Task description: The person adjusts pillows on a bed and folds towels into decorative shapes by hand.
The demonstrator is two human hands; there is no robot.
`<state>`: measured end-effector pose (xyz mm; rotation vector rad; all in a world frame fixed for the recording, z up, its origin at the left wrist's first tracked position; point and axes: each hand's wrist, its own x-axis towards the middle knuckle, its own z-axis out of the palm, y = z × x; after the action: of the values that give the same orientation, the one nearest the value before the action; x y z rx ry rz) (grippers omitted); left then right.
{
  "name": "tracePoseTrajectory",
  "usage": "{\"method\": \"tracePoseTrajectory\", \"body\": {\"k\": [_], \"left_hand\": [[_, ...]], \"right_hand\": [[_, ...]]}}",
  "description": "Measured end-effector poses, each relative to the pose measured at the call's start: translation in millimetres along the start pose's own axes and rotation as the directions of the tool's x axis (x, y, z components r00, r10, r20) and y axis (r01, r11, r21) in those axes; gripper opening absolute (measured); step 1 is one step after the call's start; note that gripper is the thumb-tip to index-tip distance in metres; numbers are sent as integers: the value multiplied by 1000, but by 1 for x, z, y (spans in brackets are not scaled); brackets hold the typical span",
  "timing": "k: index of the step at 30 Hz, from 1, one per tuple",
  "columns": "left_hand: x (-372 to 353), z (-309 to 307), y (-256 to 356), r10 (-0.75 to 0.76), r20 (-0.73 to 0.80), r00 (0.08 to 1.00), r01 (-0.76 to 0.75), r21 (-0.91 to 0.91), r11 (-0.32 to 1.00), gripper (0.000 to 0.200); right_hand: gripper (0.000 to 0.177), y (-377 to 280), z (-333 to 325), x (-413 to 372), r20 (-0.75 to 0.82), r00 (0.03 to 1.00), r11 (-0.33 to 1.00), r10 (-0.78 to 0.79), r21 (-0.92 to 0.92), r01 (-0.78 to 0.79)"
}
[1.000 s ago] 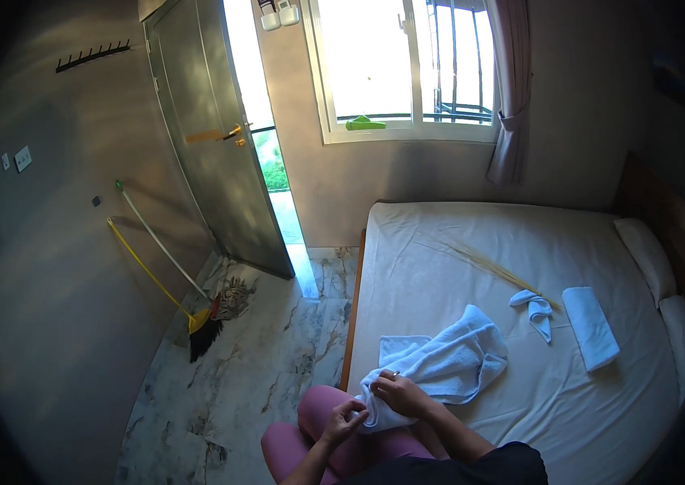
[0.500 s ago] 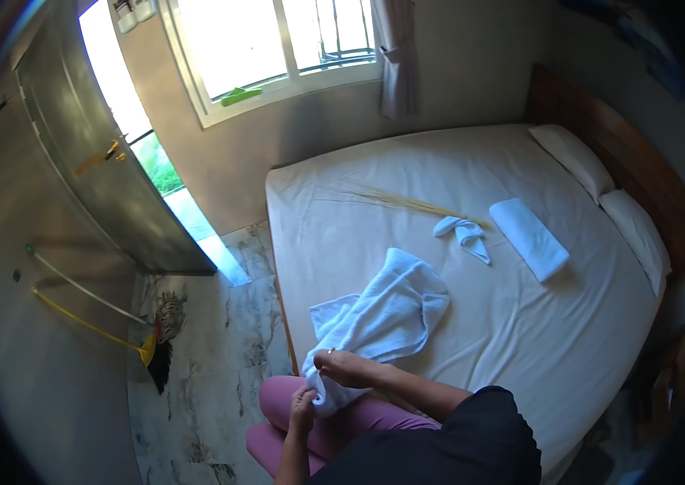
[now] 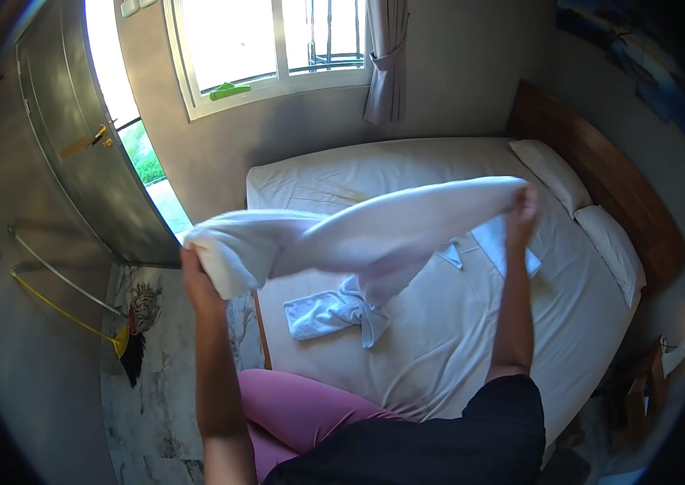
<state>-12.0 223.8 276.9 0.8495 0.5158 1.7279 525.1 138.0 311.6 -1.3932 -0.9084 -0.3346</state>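
Note:
A large white towel [image 3: 391,226] is stretched in the air above the bed, partly blurred by motion. My left hand [image 3: 199,271] grips its left end, near the bed's corner. At the towel's right end, my right hand [image 3: 523,208] is closed on the cloth, arm reaching forward. Below the towel, a crumpled white cloth [image 3: 326,315] lies on the bed sheet. Behind the towel's right part, a folded white towel [image 3: 494,242] and the tip of a small white cloth [image 3: 450,255] show only in part.
The bed [image 3: 472,356] has two pillows [image 3: 552,174] by a wooden headboard [image 3: 601,170]. A mop [image 3: 144,307] and a yellow broom [image 3: 123,341] lean on the left wall beside the door [image 3: 84,137]. A window is ahead, with a green object [image 3: 230,90] on its sill.
Both hands have risen from my lap and spread wide, lifting and stretching the white towel over the bed. A crumpled cloth now shows beneath it, and the view has shifted slightly.

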Motion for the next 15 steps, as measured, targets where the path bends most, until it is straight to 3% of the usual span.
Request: {"method": "tracePoseTrajectory", "body": {"k": [2,4,5,6,8,10,11,12,15], "left_hand": [[10,0,19,74,-107,992,-80,-54,995,32],[8,-11,24,152,-238,959,-142,58,988,31],[5,-20,26,195,-300,934,-167,118,979,31],[6,-45,25,166,-266,950,-147,92,985,31],[12,-124,15,103,-193,976,-96,47,994,32],[8,-188,14,-49,-139,989,22,-192,981,36],[8,-220,13,-46,-230,972,16,-131,991,40],[5,-232,19,-47,-425,904,17,-75,997,42],[-18,-266,29,81,-582,809,3,142,990,38]], "right_hand": [[29,-7,-47,22,-235,964,964,128,259,-65],[25,19,-89,35,-324,939,919,113,393,25],[23,24,-102,34,-388,920,955,57,290,63],[22,30,-116,31,-443,897,979,-4,181,94],[23,87,-154,24,-341,940,993,-18,101,55],[22,98,-158,2,-320,946,986,54,169,1],[22,99,-156,-8,-326,939,974,105,223,-32],[22,100,-153,-15,-328,933,964,150,258,-65],[23,107,-140,-29,-317,909,939,271,293,-178]]}}
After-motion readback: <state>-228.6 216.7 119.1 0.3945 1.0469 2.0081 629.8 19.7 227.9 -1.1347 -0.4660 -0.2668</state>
